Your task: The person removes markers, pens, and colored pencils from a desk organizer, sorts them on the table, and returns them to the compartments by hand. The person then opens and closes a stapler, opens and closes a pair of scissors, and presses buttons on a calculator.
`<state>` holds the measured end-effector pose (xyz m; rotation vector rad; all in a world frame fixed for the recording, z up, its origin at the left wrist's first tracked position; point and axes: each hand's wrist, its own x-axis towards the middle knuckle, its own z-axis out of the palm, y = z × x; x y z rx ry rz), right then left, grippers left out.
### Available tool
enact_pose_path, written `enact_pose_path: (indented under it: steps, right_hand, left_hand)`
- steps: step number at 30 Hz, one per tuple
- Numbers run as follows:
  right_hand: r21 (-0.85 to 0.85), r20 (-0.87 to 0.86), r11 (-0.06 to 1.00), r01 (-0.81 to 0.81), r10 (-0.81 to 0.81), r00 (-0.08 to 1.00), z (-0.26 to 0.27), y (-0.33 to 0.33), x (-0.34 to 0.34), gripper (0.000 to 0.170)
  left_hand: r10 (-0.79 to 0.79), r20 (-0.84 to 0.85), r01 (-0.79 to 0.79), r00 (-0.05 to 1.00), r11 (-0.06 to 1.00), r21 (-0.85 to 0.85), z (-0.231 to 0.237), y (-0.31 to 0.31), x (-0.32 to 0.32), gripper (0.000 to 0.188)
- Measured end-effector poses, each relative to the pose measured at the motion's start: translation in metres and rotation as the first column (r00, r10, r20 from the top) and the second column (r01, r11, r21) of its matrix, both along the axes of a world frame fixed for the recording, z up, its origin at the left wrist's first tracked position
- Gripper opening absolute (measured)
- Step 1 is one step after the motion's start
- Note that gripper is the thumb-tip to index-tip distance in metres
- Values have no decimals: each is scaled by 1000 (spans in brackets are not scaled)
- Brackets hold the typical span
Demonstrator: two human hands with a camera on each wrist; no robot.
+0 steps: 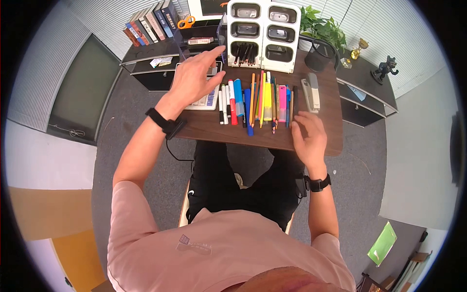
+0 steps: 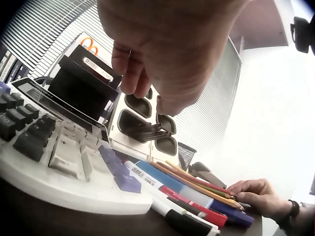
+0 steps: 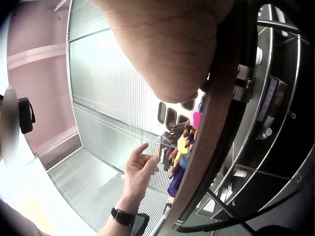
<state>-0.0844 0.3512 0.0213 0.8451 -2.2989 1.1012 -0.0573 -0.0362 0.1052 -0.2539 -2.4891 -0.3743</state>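
My left hand (image 1: pixel 197 75) is raised over the white calculator (image 1: pixel 206 100), thumb and fingers spread apart with nothing between them. Its fingers point toward the white compartment organizer (image 1: pixel 262 34), whose lower left bin holds several dark pencils (image 1: pixel 245 53). In the left wrist view, the hand hangs above the calculator keys (image 2: pixel 66 155). At the desk's front right, my right hand (image 1: pixel 310 138) rests with loosely bent fingers beside a row of pens. That row has white markers (image 1: pixel 224 104), a red marker (image 1: pixel 232 102), a yellow highlighter (image 1: pixel 267 104), a pink highlighter (image 1: pixel 282 102) and several colored pencils (image 1: pixel 253 100).
A stapler (image 1: pixel 311 92) lies beyond the right hand. Behind it stand a black mesh cup (image 1: pixel 320 56) and a green plant (image 1: pixel 323 29). Books (image 1: pixel 153 24) and orange scissors (image 1: pixel 186 22) are at the back left. The desk's front edge (image 1: pixel 243 139) lies above the person's legs.
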Motion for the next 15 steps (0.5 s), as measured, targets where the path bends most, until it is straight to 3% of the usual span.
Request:
enact_pose_path:
  steps: [2, 4, 7, 15]
  right_hand:
    - [3, 5, 1000, -4, 4, 1000, 0, 0, 0, 18]
    - [1, 10, 1000, -3, 3, 1000, -1, -1, 0, 18]
    - [3, 18, 1000, -2, 2, 1000, 1, -2, 0, 17]
    - [5, 39, 1000, 4, -4, 999, 1, -2, 0, 17]
  left_hand:
    - [11, 13, -11, 1000, 1000, 18, 1, 2, -10, 63]
    - [-26, 6, 27, 1000, 992, -125, 4, 4, -21, 65]
    - [-62, -36, 56, 997, 987, -148, 2, 7, -30, 65]
    - [-76, -12, 74, 997, 992, -103, -2, 10, -48, 64]
